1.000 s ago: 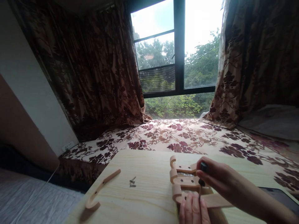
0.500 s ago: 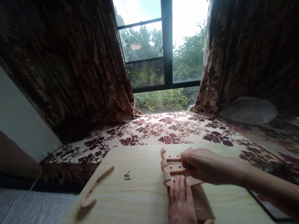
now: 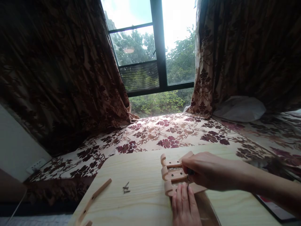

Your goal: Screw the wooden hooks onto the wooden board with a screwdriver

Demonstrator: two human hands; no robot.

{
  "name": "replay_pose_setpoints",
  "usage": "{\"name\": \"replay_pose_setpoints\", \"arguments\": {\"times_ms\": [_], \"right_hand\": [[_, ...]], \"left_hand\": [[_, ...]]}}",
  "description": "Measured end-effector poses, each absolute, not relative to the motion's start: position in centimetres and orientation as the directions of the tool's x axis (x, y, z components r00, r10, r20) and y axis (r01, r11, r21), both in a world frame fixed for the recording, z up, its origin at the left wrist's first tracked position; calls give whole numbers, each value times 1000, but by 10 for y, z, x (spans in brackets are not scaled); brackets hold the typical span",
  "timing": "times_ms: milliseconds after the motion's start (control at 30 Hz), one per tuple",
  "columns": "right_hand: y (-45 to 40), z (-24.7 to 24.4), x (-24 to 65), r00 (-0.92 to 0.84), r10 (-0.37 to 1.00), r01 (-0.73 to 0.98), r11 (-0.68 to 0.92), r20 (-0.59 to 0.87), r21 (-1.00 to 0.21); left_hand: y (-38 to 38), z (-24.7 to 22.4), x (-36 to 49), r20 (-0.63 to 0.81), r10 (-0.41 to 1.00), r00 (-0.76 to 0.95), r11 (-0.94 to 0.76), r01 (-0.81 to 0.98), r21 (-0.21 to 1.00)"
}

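Observation:
My right hand [image 3: 202,169] is closed around a dark-handled screwdriver [image 3: 191,171], most of it hidden by the fingers; its thin shaft points down at the nearest wooden hook [image 3: 168,187]. With fingers close together, my left hand [image 3: 185,204] presses that hook down and holds it steady. Two more wooden hooks, a middle one [image 3: 173,174] and a far one [image 3: 170,162], lie in a row behind it, with dark screw holes or screw heads showing. Under them is a brown backing piece [image 3: 208,208], partly covered by my hands.
A separate wooden hook [image 3: 94,197] lies at the left of the pale wooden table [image 3: 138,207], its curled end cut off by the frame. Several screws [image 3: 126,187] sit between it and my hands. Beyond the table are a flowered window seat [image 3: 150,131], curtains [image 3: 70,69] and a white bag [image 3: 241,108].
The view has tilted and shifted, so the table and loose hook sit lower in the picture. Both hands stay at the nearest hook, with the screwdriver still in my right hand.

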State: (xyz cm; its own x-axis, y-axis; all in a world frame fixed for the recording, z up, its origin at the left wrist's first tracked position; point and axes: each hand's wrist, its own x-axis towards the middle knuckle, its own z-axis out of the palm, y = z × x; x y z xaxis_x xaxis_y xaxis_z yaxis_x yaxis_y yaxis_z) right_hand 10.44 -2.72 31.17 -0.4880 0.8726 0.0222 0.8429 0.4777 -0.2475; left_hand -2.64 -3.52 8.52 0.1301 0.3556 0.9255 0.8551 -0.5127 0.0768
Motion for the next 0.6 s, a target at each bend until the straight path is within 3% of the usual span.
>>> {"name": "replay_pose_setpoints", "arguments": {"times_ms": [233, 433, 600], "right_hand": [[-28, 311, 104, -481, 876, 838, 465, 16, -287], [-26, 308, 103, -477, 879, 835, 454, 4, -310], [-26, 304, 101, -444, 896, 846, 424, 13, -323]], "left_hand": [[-33, 84, -13, 940, 333, -72, -544, 800, 254], [-29, 77, -11, 948, 301, -101, -564, 783, 262], [-24, 61, -27, 938, 341, 67, -572, 807, 150]]}}
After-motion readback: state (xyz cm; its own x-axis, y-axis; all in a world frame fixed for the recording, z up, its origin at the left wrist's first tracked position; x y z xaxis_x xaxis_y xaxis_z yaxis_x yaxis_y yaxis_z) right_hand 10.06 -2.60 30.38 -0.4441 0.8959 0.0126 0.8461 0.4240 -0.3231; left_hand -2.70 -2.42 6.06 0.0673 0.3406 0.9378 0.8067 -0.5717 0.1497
